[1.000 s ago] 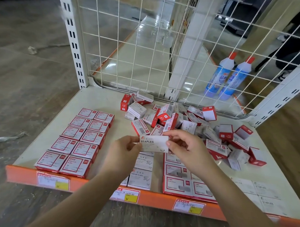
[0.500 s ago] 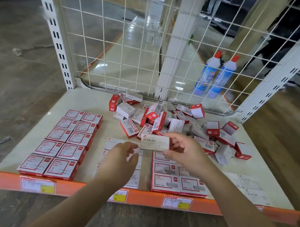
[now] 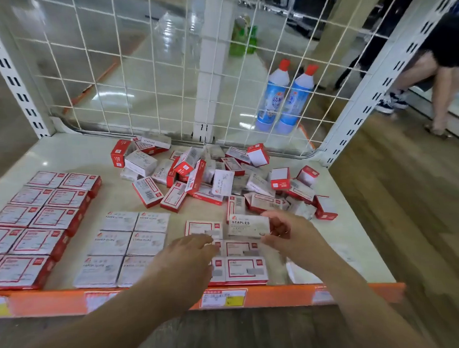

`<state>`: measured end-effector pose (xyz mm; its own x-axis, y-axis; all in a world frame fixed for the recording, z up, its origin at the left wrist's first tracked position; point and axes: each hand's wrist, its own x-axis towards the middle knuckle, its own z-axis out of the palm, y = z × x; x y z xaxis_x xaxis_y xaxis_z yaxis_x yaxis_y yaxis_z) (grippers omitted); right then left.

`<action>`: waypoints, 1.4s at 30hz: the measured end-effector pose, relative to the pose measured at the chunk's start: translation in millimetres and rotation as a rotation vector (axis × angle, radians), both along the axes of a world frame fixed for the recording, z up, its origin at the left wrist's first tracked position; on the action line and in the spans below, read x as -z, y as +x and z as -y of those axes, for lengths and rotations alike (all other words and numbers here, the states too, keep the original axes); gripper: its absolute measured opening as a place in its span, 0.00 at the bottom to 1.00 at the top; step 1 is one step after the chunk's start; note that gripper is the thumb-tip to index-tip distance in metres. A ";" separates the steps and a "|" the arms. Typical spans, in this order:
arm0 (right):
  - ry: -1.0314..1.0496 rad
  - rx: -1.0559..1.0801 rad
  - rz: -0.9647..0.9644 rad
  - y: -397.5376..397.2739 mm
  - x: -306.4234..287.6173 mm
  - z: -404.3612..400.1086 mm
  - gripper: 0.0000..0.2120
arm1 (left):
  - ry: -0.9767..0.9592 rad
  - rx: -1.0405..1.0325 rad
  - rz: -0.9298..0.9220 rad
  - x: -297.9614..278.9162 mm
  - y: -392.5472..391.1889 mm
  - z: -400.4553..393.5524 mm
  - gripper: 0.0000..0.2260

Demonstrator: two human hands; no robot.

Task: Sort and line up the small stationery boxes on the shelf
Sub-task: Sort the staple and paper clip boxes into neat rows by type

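Placement step: right hand (image 3: 285,234) pinches a staples box (image 3: 248,225); left hand (image 3: 189,256) hovers relaxed, empty. Next: set it squarely into a matching row, probably near right.

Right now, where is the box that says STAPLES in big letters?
In the head view, the STAPLES box is right of centre, held by the right hand, above the front rows of red-framed boxes and just before the jumbled pile.

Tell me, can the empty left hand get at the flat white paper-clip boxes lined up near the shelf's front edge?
Probably yes: the left hand hovers open beside the white paper-clip boxes, nothing between them.
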<state>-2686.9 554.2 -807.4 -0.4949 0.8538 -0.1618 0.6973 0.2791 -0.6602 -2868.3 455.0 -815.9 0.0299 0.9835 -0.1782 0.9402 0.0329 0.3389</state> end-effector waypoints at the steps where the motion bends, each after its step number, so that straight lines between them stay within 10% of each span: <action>1: -0.008 0.021 0.002 8.0 1.2 -1.3 0.15 | 0.002 0.018 0.007 0.1 5.9 -2.6 0.19; 42: 0.014 0.054 0.122 103.5 35.2 -58.7 0.19 | 0.076 0.345 0.082 29.5 109.8 -69.0 0.18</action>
<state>-2583.4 612.9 -842.5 -0.4255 0.8813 -0.2057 0.7865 0.2477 -0.5658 -2758.5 524.1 -845.4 0.3738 0.9234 -0.0877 0.8609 -0.3102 0.4033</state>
